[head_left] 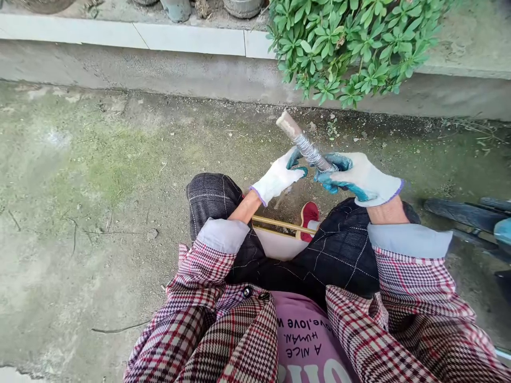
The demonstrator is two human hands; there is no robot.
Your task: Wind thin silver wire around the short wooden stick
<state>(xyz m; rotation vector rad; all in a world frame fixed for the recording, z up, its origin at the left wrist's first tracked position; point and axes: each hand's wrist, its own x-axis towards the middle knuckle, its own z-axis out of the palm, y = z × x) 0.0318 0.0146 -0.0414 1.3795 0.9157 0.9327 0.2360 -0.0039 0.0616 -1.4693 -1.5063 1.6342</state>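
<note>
I sit with my knees apart above a mossy concrete floor. A short wooden stick [288, 125] wrapped with coils of grey wire [310, 151] points up and away from me. My right hand [359, 178], in a white glove with a teal palm, is closed round the stick's lower end. My left hand [278, 178], gloved the same way, is pinched at the wire just beside the stick. Whether it holds a loose wire end is too small to tell.
A leafy green plant [347, 45] hangs over a low concrete kerb [159, 69] ahead. A stool's yellow rail [279, 224] and a red shoe [309, 215] show between my legs. Dark objects [471, 213] lie at the right edge.
</note>
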